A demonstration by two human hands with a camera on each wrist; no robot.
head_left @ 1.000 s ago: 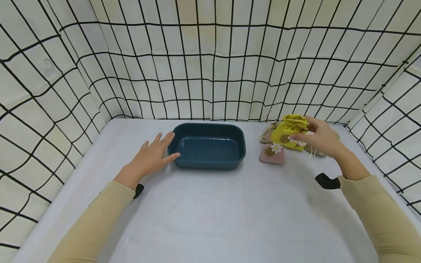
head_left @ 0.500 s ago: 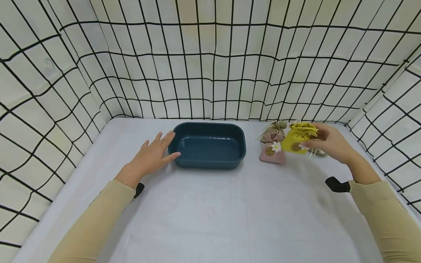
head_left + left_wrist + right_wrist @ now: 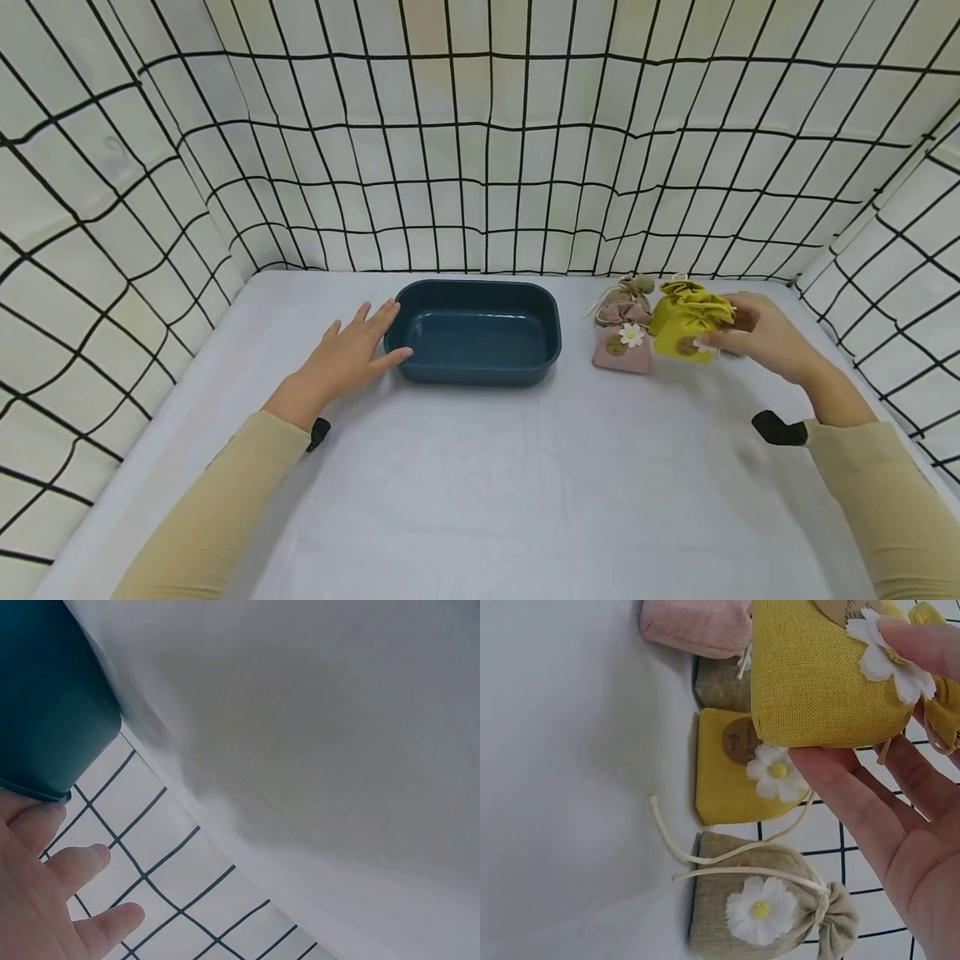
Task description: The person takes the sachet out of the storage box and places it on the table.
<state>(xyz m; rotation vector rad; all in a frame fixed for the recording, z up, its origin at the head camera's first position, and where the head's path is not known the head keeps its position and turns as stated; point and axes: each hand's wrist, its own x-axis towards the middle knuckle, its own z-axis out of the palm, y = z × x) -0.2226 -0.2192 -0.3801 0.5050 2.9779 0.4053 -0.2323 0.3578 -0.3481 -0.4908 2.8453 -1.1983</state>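
Observation:
My right hand (image 3: 776, 342) pinches a yellow drawstring pouch (image 3: 817, 682) between thumb and fingers, the thumb on its white daisy. In the right wrist view the pouch hangs over a row of similar pouches. Beneath it lie another yellow pouch (image 3: 716, 795) and a beige pouch (image 3: 712, 900) with loose pale cords. A pink pouch (image 3: 618, 358) with a daisy lies just left of the held one in the head view. My left hand (image 3: 341, 358) rests with spread, straight fingers at the left rim of a dark teal basin (image 3: 472, 375). Nothing lies inside the basin.
A white cloth (image 3: 480, 492) covers the table. Black wire grid (image 3: 487, 179) with white sheeting behind it encloses the back and both sides. Behind the pink pouch lie more pouches, among them a khaki one (image 3: 637, 287) near the back grid. A black wrist mount (image 3: 780, 429) juts from my right sleeve.
My right hand has moved right and slightly nearer to me with the yellow pouch, uncovering the khaki pouch at the back. My left hand and the basin have stayed still.

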